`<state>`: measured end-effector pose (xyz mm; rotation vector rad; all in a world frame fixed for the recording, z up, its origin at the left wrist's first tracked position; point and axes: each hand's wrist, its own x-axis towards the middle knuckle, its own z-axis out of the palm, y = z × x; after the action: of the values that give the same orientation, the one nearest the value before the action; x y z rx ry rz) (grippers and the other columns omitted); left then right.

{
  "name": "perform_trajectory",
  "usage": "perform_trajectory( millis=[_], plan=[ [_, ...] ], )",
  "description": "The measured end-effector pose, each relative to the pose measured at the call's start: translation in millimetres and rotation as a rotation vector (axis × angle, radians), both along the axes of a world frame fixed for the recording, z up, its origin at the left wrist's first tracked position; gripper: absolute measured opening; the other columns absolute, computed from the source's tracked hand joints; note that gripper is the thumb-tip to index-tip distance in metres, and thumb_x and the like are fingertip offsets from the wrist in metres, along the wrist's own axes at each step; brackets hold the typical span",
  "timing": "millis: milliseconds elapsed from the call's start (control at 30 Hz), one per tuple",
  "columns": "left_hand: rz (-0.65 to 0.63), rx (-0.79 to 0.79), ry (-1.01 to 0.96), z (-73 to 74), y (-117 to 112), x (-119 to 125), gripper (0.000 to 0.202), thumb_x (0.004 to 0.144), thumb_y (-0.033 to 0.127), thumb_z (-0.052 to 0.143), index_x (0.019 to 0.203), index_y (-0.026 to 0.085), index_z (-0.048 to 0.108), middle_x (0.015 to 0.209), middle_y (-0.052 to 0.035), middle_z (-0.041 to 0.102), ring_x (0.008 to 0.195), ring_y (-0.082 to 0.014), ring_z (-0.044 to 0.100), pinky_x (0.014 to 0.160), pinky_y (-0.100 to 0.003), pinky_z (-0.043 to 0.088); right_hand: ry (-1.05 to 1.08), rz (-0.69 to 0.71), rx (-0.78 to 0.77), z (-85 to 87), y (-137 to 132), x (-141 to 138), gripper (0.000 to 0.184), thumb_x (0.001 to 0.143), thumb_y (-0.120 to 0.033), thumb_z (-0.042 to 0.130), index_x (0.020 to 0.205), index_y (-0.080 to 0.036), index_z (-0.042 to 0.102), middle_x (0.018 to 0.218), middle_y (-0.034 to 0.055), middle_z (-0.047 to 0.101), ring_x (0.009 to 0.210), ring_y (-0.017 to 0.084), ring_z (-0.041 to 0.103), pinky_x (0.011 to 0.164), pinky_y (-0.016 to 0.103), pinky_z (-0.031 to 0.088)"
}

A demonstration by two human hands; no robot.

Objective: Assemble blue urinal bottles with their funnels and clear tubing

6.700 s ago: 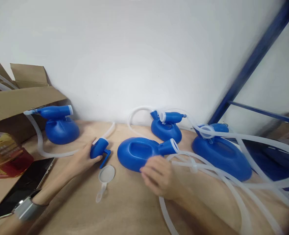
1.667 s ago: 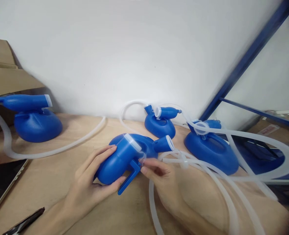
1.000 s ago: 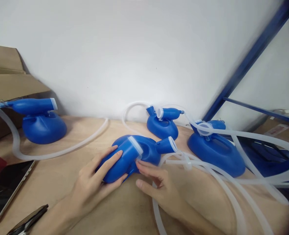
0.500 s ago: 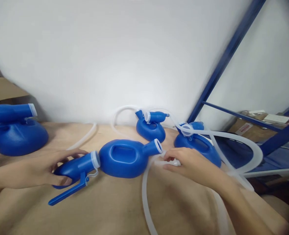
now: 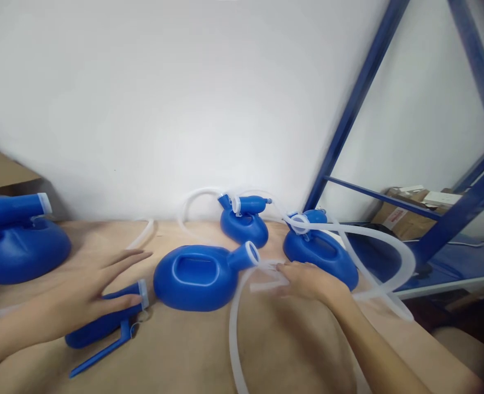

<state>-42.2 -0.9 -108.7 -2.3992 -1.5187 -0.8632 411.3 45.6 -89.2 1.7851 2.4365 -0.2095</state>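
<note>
In the head view my left hand (image 5: 96,293) is spread over a blue urinal funnel (image 5: 102,323) lying on the brown tabletop; thumb and fingers are apart. This funnel has a white rim and a thin blue handle-like strap. To its right lies a blue urinal bottle (image 5: 198,276) with a moulded grip and a white-rimmed neck. My right hand (image 5: 307,279) is closed on a clear plastic tube (image 5: 234,328) beside that neck; its fingertips partly hide the tube end.
Two blue urinals with funnels and tubes, one (image 5: 245,221) by the wall and another (image 5: 321,251) to the right, stand behind. A further urinal (image 5: 24,246) is at far left beside a cardboard box (image 5: 4,169). A blue metal frame (image 5: 359,98) rises at right.
My left hand has let go of the funnel, its fingers opening and lifting. My right hand has shifted slightly at the tube end. The view has tilted up and turned a little right.
</note>
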Motion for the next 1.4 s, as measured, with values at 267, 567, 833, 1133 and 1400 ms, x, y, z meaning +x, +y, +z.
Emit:
perform_trajectory(
  millis=[267, 567, 833, 1133, 1400],
  plan=[
    [-0.070, -0.167, 0.110, -19.5, 37, 89, 0.086, 0.093, 0.071, 0.057, 0.159, 0.020, 0.039, 0.155, -0.0202, 0.055, 0.140, -0.0390, 0.055, 0.112, -0.054, 0.048, 0.014, 0.127, 0.482, 20.0, 10, 10, 0.053, 0.107, -0.057, 0.038, 0.145, -0.024, 0.055, 0.124, 0.0154, 0.073, 0.114, 0.036, 0.068, 0.096, 0.049, 0.047],
    [-0.129, -0.293, -0.022, -23.4, 33, 79, 0.081, 0.092, 0.068, 0.061, 0.156, 0.022, 0.043, 0.155, -0.0156, 0.057, 0.139, -0.0342, 0.057, 0.111, -0.047, 0.051, 0.065, 0.353, 0.844, 19.1, 16, -5, 0.043, 0.105, -0.035, 0.037, 0.132, -0.019, 0.067, 0.108, 0.0119, 0.078, 0.093, 0.029, 0.068, 0.097, 0.049, 0.037],
    [-0.136, -0.297, -0.031, -29.6, 36, 78, 0.082, 0.092, 0.068, 0.061, 0.159, 0.025, 0.040, 0.157, -0.0160, 0.054, 0.139, -0.0356, 0.056, 0.111, -0.048, 0.050, 0.082, 0.506, 0.719, 15.0, 12, -17, 0.045, 0.106, -0.037, 0.037, 0.136, -0.020, 0.066, 0.094, 0.0093, 0.077, 0.092, 0.029, 0.067, 0.106, 0.055, 0.033],
    [-0.183, -0.270, 0.002, -33.8, 38, 72, 0.083, 0.092, 0.067, 0.061, 0.160, 0.025, 0.035, 0.156, -0.0180, 0.052, 0.142, -0.0381, 0.050, 0.113, -0.054, 0.045, 0.517, 0.191, 0.630, -37.9, 20, -71, 0.098, 0.078, -0.070, 0.078, 0.153, -0.018, 0.045, 0.137, 0.0180, 0.068, 0.129, 0.040, 0.061, 0.114, 0.059, 0.040],
    [-0.192, -0.370, -0.064, -33.0, 34, 77, 0.086, 0.094, 0.069, 0.057, 0.160, 0.021, 0.030, 0.162, -0.0197, 0.041, 0.148, -0.0393, 0.042, 0.120, -0.055, 0.038, 0.601, 0.225, 0.476, -33.4, 24, -72, 0.070, 0.087, -0.052, 0.074, 0.145, -0.021, 0.050, 0.136, 0.0148, 0.069, 0.123, 0.039, 0.067, 0.098, 0.053, 0.056]
  ],
)
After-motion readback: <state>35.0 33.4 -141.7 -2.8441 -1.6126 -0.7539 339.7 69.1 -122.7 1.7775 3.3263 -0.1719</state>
